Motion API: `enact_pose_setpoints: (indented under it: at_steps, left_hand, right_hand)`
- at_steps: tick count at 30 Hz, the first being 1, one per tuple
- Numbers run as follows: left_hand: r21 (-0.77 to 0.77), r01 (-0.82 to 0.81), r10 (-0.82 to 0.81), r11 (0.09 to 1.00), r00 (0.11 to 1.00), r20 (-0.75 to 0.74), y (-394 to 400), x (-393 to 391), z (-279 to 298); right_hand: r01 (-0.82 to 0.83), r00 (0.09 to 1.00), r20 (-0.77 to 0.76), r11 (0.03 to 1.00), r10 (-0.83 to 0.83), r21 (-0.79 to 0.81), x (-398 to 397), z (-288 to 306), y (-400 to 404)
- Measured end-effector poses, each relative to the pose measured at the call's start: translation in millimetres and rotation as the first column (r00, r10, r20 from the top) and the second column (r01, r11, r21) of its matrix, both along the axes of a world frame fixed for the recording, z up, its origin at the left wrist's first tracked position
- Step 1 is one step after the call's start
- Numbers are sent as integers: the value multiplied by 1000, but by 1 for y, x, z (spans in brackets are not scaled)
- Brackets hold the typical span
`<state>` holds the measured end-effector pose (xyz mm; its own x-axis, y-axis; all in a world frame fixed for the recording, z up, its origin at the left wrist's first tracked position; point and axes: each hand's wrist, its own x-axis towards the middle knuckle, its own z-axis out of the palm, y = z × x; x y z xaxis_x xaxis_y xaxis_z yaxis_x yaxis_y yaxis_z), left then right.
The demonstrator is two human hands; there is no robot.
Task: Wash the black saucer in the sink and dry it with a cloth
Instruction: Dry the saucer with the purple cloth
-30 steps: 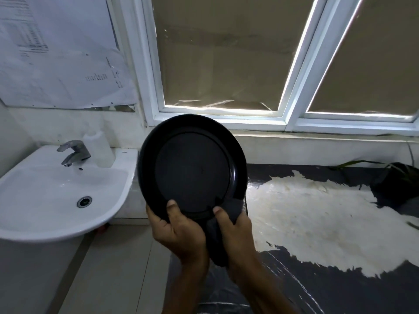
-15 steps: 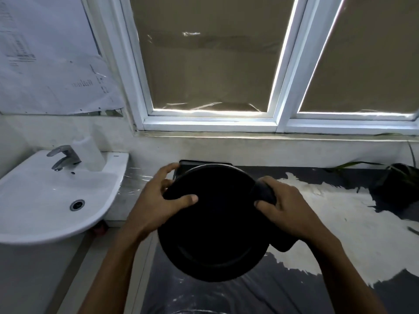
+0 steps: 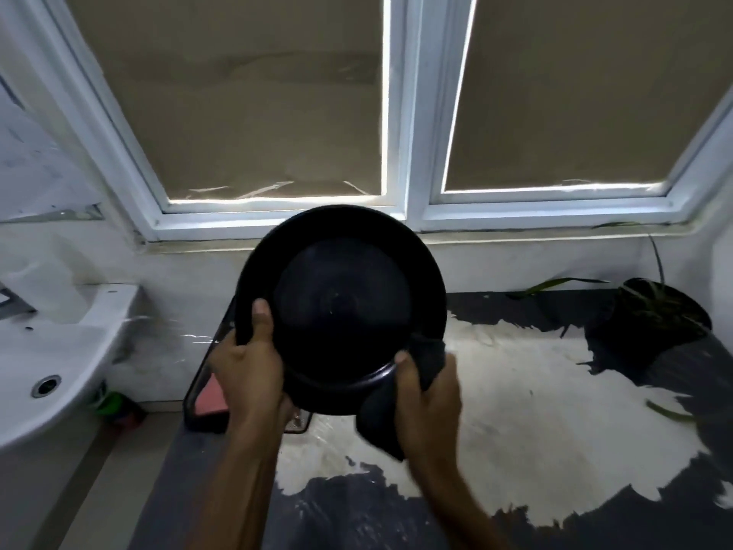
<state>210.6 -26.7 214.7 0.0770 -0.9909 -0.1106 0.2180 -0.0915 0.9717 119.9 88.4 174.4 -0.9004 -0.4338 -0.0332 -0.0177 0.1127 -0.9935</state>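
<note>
The black saucer is held up on edge in front of the window, its face toward me. My left hand grips its lower left rim, thumb on the face. My right hand holds a dark cloth pinched against the saucer's lower right rim; the cloth hangs down below the hand. The white sink is at the far left, apart from both hands.
A black and whitish counter lies below the hands. A dark tray with a red item sits at the counter's left end. A black plant pot stands at the right. The window sill runs behind.
The saucer went from lying low and tilted flat between the hands to raised on edge facing me. My left hand shifted to its lower left rim, my right with the cloth to its lower right.
</note>
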Motion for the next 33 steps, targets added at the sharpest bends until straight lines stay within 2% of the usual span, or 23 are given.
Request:
enact_pose_setpoints:
  at_steps: [2,5,7,9,10,11,13,14,15,16,17,18,19,20,21,22,24,25,27,28,29,32,33]
  left_hand:
    - [56,-87,92,995,993,-78,15,-25,-6]
    - [201,-152,191,968,962,-192,32,-41,-25]
    - [328,-69,179,942,931,-319,31,-41,-40]
    - [376,-34,173,926,923,-343,19,-38,-51]
    - [348,-67,176,935,940,-293,13,-35,-54]
    - [271,-135,190,953,963,-190,6,-32,-54]
    - [-55,-181,186,982,976,114,0,-24,-43]
    - [-278,-92,166,956,952,256,0,-19,-34]
    - [-486,69,133,871,920,369,0,-14,-26]
    - [-635,248,113,732,874,472,-1,-7,-23]
    - [-722,415,131,554,813,568,-1,-4,-21]
    - [-752,542,188,375,750,634,-2,-2,-24]
    - [-750,619,265,234,702,661,0,-3,-26]
    - [-741,655,318,151,677,664,3,-8,-26]
    - [-735,669,340,108,670,660,8,-13,-25]
    - [-733,675,351,77,670,654,12,-18,-25]
    - [-722,691,358,26,668,652,19,-22,-25]
    - [-722,691,327,40,673,663,20,-22,-25]
    - [-748,638,209,181,718,663,22,-17,-24]
    - [-759,606,173,238,742,647,22,-13,-25]
    - [-779,584,163,228,766,622,22,-9,-23]
    - [-812,584,302,-10,776,555,37,-3,-11]
    - [-803,594,301,-40,774,557,39,-3,-3]
  right_hand:
    - [-21,996,87,999,25,-37,9,-4,2]
    - [-199,978,54,980,200,-12,-5,-3,10]
    - [-415,910,44,908,413,59,-32,0,21]
    - [-598,801,78,796,593,94,-61,0,36]
    - [-618,785,101,783,611,69,-73,-1,44]
    - [-581,808,133,814,574,21,-85,-2,51]
    - [-422,882,192,903,430,-81,-102,-5,60]
    - [-346,914,189,933,359,-101,-109,-4,59]
    - [-294,937,166,950,309,-110,-114,-2,57]
    - [-264,951,134,957,280,-123,-117,3,52]
    - [-252,958,102,958,267,-138,-120,6,45]
    - [-255,960,71,953,269,-161,-121,12,38]
    - [-269,959,40,949,279,-166,-119,17,30]
    - [-297,952,25,942,305,-157,-114,24,23]
    - [-345,938,-2,933,347,-102,-106,27,15]
    - [-414,905,-99,910,414,20,-96,28,9]
    - [-437,770,-357,845,529,308,-70,28,0]
    - [-416,715,-445,840,539,348,-58,31,0]
    - [-483,665,-485,823,567,299,-49,39,1]
    - [-541,639,-482,796,599,271,-49,44,0]
    - [-594,604,-455,750,655,290,-53,47,-1]
    - [-765,472,-196,510,860,394,-82,48,-16]
    - [-823,451,-65,443,890,356,-93,45,-20]
